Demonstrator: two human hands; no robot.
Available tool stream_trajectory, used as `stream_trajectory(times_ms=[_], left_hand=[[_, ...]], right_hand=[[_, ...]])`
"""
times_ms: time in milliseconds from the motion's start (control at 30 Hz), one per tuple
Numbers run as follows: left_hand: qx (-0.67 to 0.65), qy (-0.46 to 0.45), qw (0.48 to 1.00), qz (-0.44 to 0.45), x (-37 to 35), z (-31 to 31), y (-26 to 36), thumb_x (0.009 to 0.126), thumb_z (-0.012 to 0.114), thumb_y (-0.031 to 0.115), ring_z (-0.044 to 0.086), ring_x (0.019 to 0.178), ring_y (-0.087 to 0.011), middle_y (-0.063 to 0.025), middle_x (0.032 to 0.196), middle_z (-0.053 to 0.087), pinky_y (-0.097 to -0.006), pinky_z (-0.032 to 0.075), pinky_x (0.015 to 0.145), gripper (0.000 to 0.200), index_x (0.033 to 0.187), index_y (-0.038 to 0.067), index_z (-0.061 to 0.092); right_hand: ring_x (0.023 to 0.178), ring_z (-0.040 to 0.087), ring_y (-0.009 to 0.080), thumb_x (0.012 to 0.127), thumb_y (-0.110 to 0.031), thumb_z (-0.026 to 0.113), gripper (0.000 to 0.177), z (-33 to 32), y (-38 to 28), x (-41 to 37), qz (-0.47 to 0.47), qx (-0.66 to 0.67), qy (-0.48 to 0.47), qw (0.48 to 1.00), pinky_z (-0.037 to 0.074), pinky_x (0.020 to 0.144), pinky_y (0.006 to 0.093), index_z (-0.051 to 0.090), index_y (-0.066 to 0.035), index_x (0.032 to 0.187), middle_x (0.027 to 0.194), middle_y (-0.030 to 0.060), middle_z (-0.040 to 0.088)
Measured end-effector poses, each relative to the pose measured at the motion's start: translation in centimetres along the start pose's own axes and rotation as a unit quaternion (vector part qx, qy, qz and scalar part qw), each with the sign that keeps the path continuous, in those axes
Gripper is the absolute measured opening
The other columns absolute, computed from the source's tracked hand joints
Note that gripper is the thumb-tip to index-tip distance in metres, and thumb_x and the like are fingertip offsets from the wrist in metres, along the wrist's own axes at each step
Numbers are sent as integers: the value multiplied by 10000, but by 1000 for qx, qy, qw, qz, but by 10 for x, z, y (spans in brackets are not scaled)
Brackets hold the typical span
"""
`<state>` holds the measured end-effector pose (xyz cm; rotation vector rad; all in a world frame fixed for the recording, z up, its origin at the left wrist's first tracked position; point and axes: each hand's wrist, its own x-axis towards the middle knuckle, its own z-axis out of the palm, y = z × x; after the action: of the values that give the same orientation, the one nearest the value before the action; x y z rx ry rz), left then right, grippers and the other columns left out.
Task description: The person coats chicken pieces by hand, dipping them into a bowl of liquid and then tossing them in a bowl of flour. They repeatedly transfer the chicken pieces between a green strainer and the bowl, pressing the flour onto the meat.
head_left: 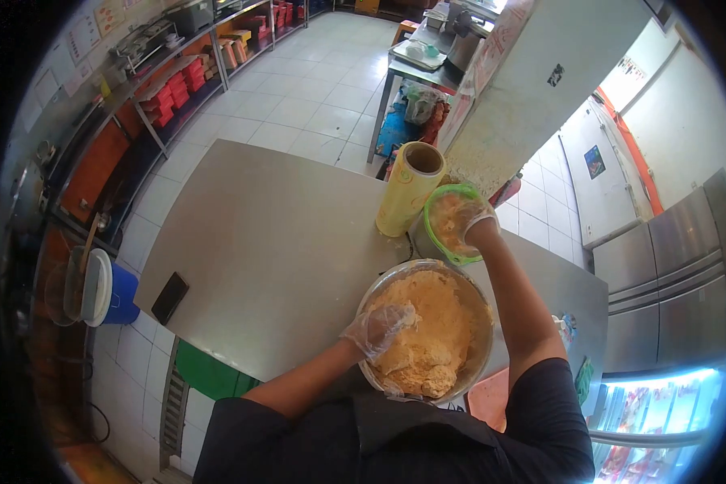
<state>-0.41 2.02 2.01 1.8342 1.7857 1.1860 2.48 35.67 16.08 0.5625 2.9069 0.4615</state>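
A large metal bowl (pixel 486 343) holds an orange-yellow, floury mass (pixel 440 323) with a clumpy heap near its front. My left hand (pixel 381 329), in a clear plastic glove, is over the left side of this bowl, its fingers curled in around some of the coated, crumbly stuff. Behind the bowl stands a container with a green rim (pixel 432 234), holding pale orange pieces. My right hand (pixel 473 222), also gloved, reaches into it from the right; its fingertips are hidden among the contents. An upright yellow roll (pixel 403 194) with a hollow core stands beside the green-rimmed container.
A black phone (pixel 170 298) lies at the left edge of the metal table (pixel 274 234). A pink-orange tray (pixel 490 399) is right of the bowl's front. Beyond are a pillar (pixel 532 89), a blue bucket (pixel 123 294), shelves with red boxes (pixel 173 89) and a lit fridge (pixel 657 411).
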Motion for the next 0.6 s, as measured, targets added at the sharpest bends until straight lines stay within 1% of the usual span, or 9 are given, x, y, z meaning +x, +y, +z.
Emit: stream_trajectory(times_ms=[33,100,167,267,300,400,467,533,600], left_hand=[[-85,-21,995,-44,3,-2,3,984,524,107,657,1114,-343,-181,1229,669,-425,539,970,322,1291,58,605],[-247,-63,958,-131,9,-7,9,972,539,90,656,1122,-339,-184,1240,667,-420,532,987,330,1293,53,608],[-128,-19,991,-37,5,-1,1,969,548,86,659,1117,-330,-177,1235,670,-415,527,994,326,1285,40,612],[-43,38,997,50,-3,10,-13,950,569,86,659,1108,-337,-184,1221,671,-408,520,1001,337,1277,19,612],[-31,54,995,71,-2,11,-16,941,577,87,659,1104,-343,-189,1216,670,-405,518,1003,344,1275,12,610],[-24,197,980,-28,21,-3,6,912,614,140,662,1054,-362,-196,1158,673,-425,529,943,332,1220,17,630],[-25,185,980,-67,38,-1,6,898,632,180,665,1013,-371,-200,1103,678,-441,533,901,322,1180,23,642],[-24,167,981,-92,62,5,0,885,650,219,667,971,-380,-203,1048,682,-456,537,860,318,1140,29,654],[-21,148,983,-110,100,14,-10,871,668,259,670,930,-390,-206,994,687,-472,540,818,319,1099,35,667]], right_hand=[[1145,658,311,832,-268,697,341,19,-1,-6,-13,-36,55,998,510,983,433,725,-140,1146,1182,123,712],[1106,669,318,822,-243,686,289,38,7,-14,-25,-72,55,996,522,954,436,745,-116,1075,1127,127,725],[1074,674,329,821,-215,667,249,9,6,-25,-24,-68,-55,996,532,925,439,757,-99,1022,1081,136,733],[968,672,356,828,-186,640,159,7,-2,-57,37,3,-46,998,540,837,466,750,-93,895,946,157,717],[921,662,362,832,-181,635,139,1,-13,-79,49,39,6,998,534,803,478,725,-89,885,907,159,696],[842,634,369,854,-184,620,100,-15,-62,-148,69,208,175,960,514,750,509,650,-92,880,839,148,648],[876,642,364,869,-208,624,146,-4,-91,-190,66,187,55,979,521,777,503,659,-104,964,900,140,674],[915,650,360,859,-225,642,191,23,-112,-231,21,300,173,938,527,804,499,686,-111,1005,948,132,694],[928,656,354,828,-224,663,225,28,-125,-258,64,309,124,941,531,815,492,698,-112,1020,969,121,703]])
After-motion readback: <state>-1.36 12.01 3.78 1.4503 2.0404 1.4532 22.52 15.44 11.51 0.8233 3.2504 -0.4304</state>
